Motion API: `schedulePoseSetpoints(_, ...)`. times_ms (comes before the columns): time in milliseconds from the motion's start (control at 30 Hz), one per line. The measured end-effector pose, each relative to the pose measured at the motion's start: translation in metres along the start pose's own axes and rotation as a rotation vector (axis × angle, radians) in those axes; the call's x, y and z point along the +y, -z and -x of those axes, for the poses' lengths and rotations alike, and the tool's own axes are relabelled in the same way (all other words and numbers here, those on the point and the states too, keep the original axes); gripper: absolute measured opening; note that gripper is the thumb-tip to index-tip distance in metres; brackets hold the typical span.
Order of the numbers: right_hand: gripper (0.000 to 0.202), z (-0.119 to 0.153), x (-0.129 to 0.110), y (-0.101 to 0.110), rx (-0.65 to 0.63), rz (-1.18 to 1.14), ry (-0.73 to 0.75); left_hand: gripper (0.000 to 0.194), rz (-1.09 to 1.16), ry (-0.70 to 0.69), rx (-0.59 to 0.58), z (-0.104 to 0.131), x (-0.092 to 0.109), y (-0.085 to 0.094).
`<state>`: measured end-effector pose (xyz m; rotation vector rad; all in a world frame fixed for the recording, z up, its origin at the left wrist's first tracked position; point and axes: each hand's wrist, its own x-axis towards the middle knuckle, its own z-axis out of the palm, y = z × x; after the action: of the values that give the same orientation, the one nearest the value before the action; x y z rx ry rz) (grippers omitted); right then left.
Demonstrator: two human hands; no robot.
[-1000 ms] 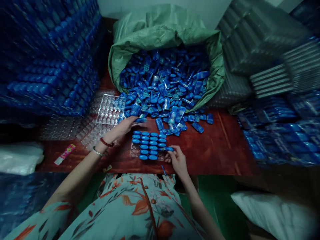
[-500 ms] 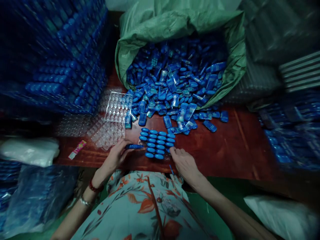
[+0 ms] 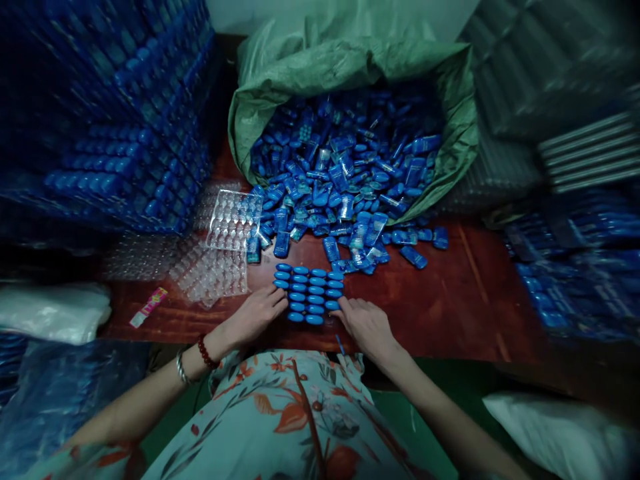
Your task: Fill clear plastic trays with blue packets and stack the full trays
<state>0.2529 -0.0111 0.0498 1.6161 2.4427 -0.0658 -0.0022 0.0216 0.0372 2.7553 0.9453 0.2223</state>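
Rows of small blue cases (image 3: 315, 291), with rounded oval edges facing up, stand close together in several columns near the table's front edge. At the left column, my left hand (image 3: 261, 311) has its fingers pinched together; they hide what appears to be a blue case at its lower end. My right hand (image 3: 366, 325) is closed at the lower right of the group, fingertips against the lowest blue case (image 3: 331, 305) of the right column. Whatever tray holds the cases is hard to make out. Clear blister trays (image 3: 233, 220) lie left of the group.
A green woven sack (image 3: 357, 63) spills loose blue cases (image 3: 345, 173) onto the table (image 3: 440, 307). Tall stacks of filled trays (image 3: 150, 160) rise at left, more packs (image 3: 575, 267) at right. A pink wrapper (image 3: 149, 307) and white plastic bag (image 3: 55, 310) lie at left.
My left hand has moved right with a blue case to the left column, and the case is now hidden by the fingers. My right hand stays by the right column's lower end.
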Motion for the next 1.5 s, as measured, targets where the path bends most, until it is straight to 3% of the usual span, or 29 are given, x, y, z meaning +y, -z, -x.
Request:
schedulePoseSetpoints(100,0.034,0.005,0.002,0.000,0.063,-0.063,-0.056,0.022,0.003,0.047,0.001,-0.001,0.000,0.001)
schedulePoseSetpoints(200,0.032,0.004,0.016,0.004,0.136,-0.170,-0.102,0.027,0.041,0.078,0.135,0.002,-0.008,0.004)
schedulePoseSetpoints(300,0.021,-0.015,0.039,0.007,0.174,-0.241,-0.100,0.025,0.155,0.196,0.316,-0.009,-0.026,0.012)
schedulePoseSetpoints(367,0.033,-0.036,0.053,0.009,0.126,-0.249,-0.018,0.023,0.197,0.331,0.352,-0.029,-0.041,0.019)
schedulePoseSetpoints(433,0.043,-0.060,0.062,0.010,0.025,-0.225,0.085,0.021,0.145,0.462,0.258,-0.055,-0.056,0.024)
schedulePoseSetpoints(533,0.050,-0.088,0.066,0.012,-0.104,-0.175,0.170,0.043,0.038,0.604,-0.039,-0.093,-0.069,0.024)
schedulePoseSetpoints(600,0.051,-0.096,0.066,0.011,-0.137,-0.151,0.189,0.052,0.036,0.611,-0.170,-0.108,-0.073,0.018)
schedulePoseSetpoints(667,0.046,-0.096,0.068,0.009,-0.131,-0.143,0.187,0.055,0.077,0.583,-0.204,-0.113,-0.074,0.009)
schedulePoseSetpoints(733,0.037,-0.088,0.072,0.004,-0.078,-0.179,0.162,0.055,0.150,0.561,-0.142,-0.108,-0.074,0.002)
schedulePoseSetpoints(800,0.030,-0.071,0.076,0.000,0.057,-0.303,0.103,0.052,0.255,0.539,0.022,-0.094,-0.074,0.004)
schedulePoseSetpoints(900,0.030,-0.034,0.081,-0.007,0.395,-0.640,-0.110,0.033,0.351,0.505,0.334,-0.059,-0.065,0.023)
schedulePoseSetpoints(967,0.032,-0.004,0.079,-0.011,0.522,-0.876,-0.239,0.027,0.392,0.525,0.452,-0.029,-0.053,0.038)
schedulePoseSetpoints(1067,0.025,0.032,0.061,-0.019,0.441,-1.120,-0.246,0.032,0.571,0.628,0.387,0.016,-0.033,0.045)
schedulePoseSetpoints(1200,0.015,0.047,0.023,-0.034,0.456,-1.094,-0.153,0.038,0.718,0.711,0.247,0.051,-0.015,0.021)
schedulePoseSetpoints(1300,0.026,0.042,0.007,-0.041,0.446,-0.845,0.024,0.032,0.620,0.670,0.305,0.049,-0.002,0.007)
schedulePoseSetpoints(1400,0.034,0.036,0.004,-0.034,0.336,-0.534,0.120,0.022,0.457,0.528,0.338,0.037,0.010,0.003)
schedulePoseSetpoints(1500,0.035,0.031,0.005,-0.016,0.193,-0.302,0.155,0.033,0.295,0.380,0.311,0.032,0.016,-0.004)
